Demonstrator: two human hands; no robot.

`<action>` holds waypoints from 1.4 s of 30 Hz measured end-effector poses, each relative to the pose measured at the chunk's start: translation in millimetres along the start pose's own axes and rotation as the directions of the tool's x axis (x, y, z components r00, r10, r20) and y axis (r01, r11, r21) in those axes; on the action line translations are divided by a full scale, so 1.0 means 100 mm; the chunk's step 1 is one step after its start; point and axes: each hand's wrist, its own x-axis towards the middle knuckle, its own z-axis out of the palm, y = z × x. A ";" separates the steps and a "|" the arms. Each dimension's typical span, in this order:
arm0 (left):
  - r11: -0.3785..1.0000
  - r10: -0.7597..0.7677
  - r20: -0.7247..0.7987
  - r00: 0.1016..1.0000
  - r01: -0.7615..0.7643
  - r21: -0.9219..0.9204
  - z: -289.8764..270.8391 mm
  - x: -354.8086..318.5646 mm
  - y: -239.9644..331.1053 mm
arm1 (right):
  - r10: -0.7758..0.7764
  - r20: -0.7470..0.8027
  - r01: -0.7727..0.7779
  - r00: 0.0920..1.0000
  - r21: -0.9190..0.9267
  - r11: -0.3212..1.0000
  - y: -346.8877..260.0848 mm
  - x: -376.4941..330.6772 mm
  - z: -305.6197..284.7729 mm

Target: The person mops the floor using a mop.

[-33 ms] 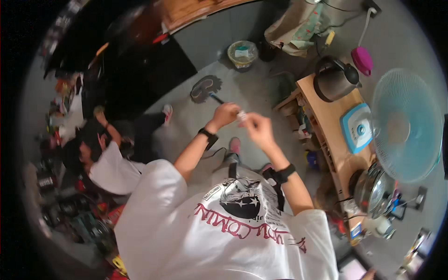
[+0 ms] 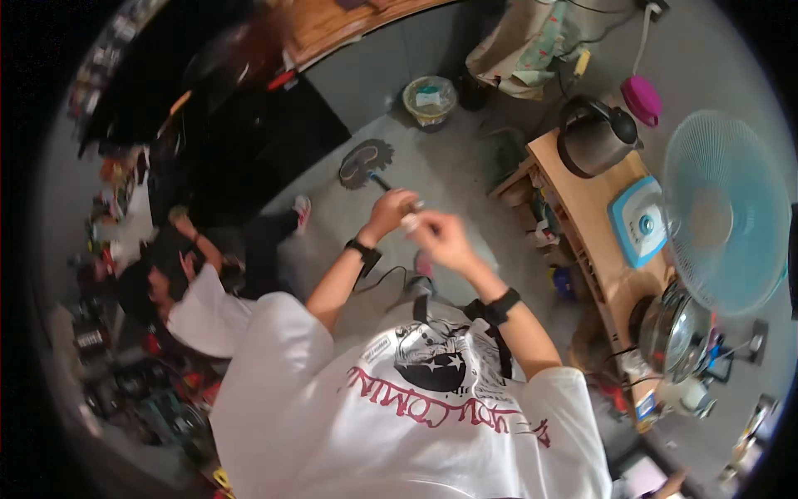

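Note:
A mop with a grey shaggy head (image 2: 366, 164) rests on the floor ahead of me, and its dark handle (image 2: 379, 182) slants up toward my hands. My left hand (image 2: 389, 214), with a black band at the wrist, is closed around that handle. Close beside it on the right, my right hand (image 2: 442, 241) has its fingers curled and pinched. A small whitish piece (image 2: 411, 223) shows at those fingertips; motion blur hides what it is and whether it belongs to the handle.
On the right, a wooden shelf top (image 2: 573, 195) bears a steel kettle (image 2: 594, 141), a blue-and-white scale-like device (image 2: 638, 223) and a glass-lidded pot (image 2: 677, 333), near a fan (image 2: 715, 212). A lined bin (image 2: 430, 100) stands ahead. Another person (image 2: 208, 308) is low at left.
My right hand has shifted left and slightly nearer to me, with the whitish piece at its fingertips. The left hand has moved slightly left, still around the mop handle.

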 end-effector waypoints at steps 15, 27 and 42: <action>0.990 0.086 0.526 0.846 -0.131 0.049 0.91 -0.07 0.62 | 0.174 -0.053 -0.174 0.983 0.011 0.985 0.16 -1.18 -0.80; 0.906 0.399 0.891 0.218 0.057 -0.420 3.39 -1.16 2.78 | -0.039 -0.949 0.522 0.312 0.137 0.842 -0.31 -4.52 -1.72; 0.944 0.328 0.884 0.333 -0.086 -0.318 4.30 -1.50 3.22 | -0.179 -0.742 -0.147 -0.646 -0.110 0.983 -0.13 -4.97 -2.42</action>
